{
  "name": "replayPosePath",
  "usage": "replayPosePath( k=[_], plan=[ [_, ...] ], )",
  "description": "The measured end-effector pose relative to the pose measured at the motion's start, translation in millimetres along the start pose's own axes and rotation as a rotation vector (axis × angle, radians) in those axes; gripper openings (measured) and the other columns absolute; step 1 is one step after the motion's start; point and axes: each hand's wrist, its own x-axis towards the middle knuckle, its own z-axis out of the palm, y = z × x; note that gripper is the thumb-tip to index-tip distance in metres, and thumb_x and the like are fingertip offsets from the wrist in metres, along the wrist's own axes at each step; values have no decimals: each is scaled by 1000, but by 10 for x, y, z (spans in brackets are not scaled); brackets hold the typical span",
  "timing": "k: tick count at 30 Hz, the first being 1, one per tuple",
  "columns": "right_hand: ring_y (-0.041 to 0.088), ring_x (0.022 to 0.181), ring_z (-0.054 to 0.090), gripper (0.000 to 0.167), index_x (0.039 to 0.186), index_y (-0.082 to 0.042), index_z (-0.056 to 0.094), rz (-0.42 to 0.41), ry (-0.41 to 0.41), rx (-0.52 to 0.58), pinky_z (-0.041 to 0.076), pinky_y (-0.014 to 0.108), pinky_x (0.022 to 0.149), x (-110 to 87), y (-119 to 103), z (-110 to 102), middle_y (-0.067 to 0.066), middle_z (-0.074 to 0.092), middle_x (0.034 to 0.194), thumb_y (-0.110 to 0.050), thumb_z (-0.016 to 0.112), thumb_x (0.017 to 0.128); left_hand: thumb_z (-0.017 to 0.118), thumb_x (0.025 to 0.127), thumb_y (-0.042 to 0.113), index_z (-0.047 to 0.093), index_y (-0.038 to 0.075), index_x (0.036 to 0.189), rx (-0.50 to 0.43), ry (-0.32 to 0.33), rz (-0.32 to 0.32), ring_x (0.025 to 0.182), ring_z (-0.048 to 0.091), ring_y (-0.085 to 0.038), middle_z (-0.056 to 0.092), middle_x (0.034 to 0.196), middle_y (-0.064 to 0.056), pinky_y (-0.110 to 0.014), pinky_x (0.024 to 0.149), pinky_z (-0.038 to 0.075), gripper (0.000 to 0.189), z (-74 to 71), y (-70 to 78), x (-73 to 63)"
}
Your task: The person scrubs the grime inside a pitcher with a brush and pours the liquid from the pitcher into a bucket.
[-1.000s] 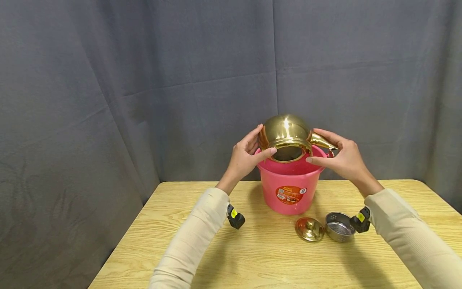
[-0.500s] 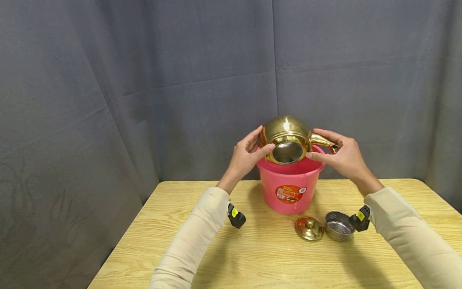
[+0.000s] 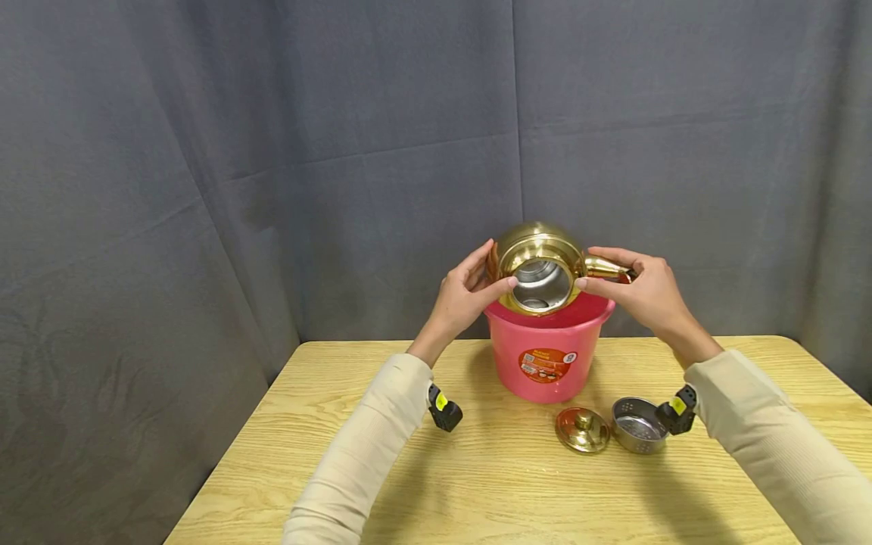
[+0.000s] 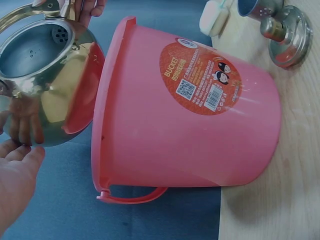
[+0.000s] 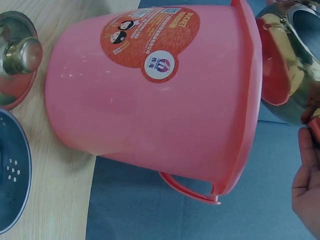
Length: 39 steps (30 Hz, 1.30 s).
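Observation:
A shiny gold teapot [image 3: 538, 241] is held over the mouth of a pink bucket [image 3: 507, 356], tipped so its round opening faces me. Its steel inside shows, and the left wrist view reveals small strainer holes in the wall. My left hand [image 3: 463, 295] grips the pot's left side, thumb at the opening's rim and fingers behind the body. On the other side my right hand [image 3: 647, 297] holds it around the spout [image 3: 601, 268], thumb near the rim. The fingertips behind the pot are partly hidden.
The gold lid [image 3: 582, 431] lies knob up on the wooden table [image 3: 504, 484] before the bucket. Touching close beside it stands a perforated steel strainer cup [image 3: 639, 435]. Small wet drops show on the tabletop. A grey curtain [image 3: 409, 189] hangs behind.
Both hands have turned the teapot back, so its opening has swung up from facing down into the bucket to facing me. The bucket, lid and strainer cup stay put.

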Motion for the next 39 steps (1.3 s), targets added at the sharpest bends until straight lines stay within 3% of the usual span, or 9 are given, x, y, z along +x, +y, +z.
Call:
replayPosePath(
  k=[6,11,15,21,32,39],
  plan=[
    [7,99,59,54,130,-12,63,17,15,-8,47,17,76,1,-31,8,-3,66,117,-37,76,84,69,89,9,29,3,152,2,-31,-8,138,34,-22,30,154,-12,-37,108,33,75,-12,-14,-7],
    [9,101,58,53,127,-7,65,28,16,12,44,21,83,8,-57,37,-13,68,105,-39,75,85,73,87,9,26,9,154,-16,-42,-11,139,32,-22,29,156,-9,-33,107,34,82,-32,-242,45],
    [13,106,54,55,124,-5,66,54,11,23,40,32,90,10,-78,56,-11,69,103,-43,73,85,76,85,13,29,18,154,-10,-26,-13,136,37,-23,31,155,-1,-28,104,37,84,-36,-366,47],
    [18,114,50,60,124,-4,65,93,3,16,36,45,100,0,-112,33,-4,69,105,-50,70,85,77,83,15,33,21,153,-9,-1,-12,128,48,-24,33,153,4,-29,98,44,83,-14,-379,43],
    [23,101,63,59,117,-3,69,101,8,5,41,42,94,13,-152,40,-6,71,97,-53,68,86,78,83,16,35,23,152,30,16,-14,120,55,-22,36,151,2,-31,94,48,81,-32,-398,28],
    [11,90,66,60,116,-1,69,99,3,31,42,43,94,13,-178,56,0,73,94,-53,67,87,77,83,14,36,21,152,41,18,28,114,58,-23,39,149,2,-33,91,50,80,-55,-384,21]
  ],
)
